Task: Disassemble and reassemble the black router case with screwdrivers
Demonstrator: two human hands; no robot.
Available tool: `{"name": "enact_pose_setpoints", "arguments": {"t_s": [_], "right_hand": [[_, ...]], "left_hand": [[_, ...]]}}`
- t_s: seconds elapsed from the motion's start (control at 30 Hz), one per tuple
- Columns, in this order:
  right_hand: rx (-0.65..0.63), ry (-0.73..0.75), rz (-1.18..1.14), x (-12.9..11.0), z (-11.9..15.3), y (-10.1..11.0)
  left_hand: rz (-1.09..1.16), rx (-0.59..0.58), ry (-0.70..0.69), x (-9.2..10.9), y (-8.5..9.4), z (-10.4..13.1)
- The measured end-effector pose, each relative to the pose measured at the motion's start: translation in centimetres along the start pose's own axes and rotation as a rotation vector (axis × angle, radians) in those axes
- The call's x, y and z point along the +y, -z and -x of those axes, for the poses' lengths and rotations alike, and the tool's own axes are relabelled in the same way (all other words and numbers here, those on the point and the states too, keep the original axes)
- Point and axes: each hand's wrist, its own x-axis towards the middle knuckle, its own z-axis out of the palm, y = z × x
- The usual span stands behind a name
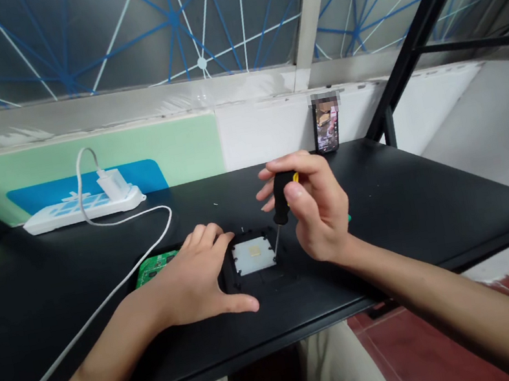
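Black worktop (407, 190) carries, near its front edge, a dark housing (264, 276), which the spread left hand (195, 287) should press steady, while the right hand (321, 211), grasping the tilted screwdriver (282, 200), should hold it more upright.

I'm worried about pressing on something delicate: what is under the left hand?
A green circuit board disappears partly beneath the left hand; black housing shows to its right. Whatever the hand itself covers cannot be seen.

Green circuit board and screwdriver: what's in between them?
The head view shows the left hand and white panel between the green circuit board and screwdriver.
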Motion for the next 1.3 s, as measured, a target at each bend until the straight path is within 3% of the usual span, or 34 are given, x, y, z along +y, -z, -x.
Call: {"name": "enact_pose_setpoints", "arguments": {"t_s": [0.33, 0.47, 0.63, 0.93, 1.13, 1.3], "right_hand": [[0.026, 0.059, 0.163, 0.26, -0.28, 0.24], [-0.011, -0.032, 0.076, -0.04, -0.09, 0.16], [-0.049, -0.041, 0.012, -0.15, 0.1, 0.26], [0.018, 0.078, 0.173, 0.14, -0.44, 0.13], [-0.012, -0.03, 0.032, -0.06, -0.03, 0.1], [-0.02, -0.034, -0.016, -0.15, 0.05, 0.12]], "left_hand": [[0.021, 0.014, -0.017, -0.04, 0.07, 0.02], [0.009, 0.005, -0.009, 0.1, 0.18, 0.02], [-0.005, -0.013, -0.008, 0.19, 0.21, -0.03], [0.011, 0.0, -0.008, 0.07, 0.1, 0.02], [0.016, 0.014, -0.015, -0.09, -0.02, 0.01], [0.011, 0.004, -0.006, 0.02, 0.02, -0.08]]}}
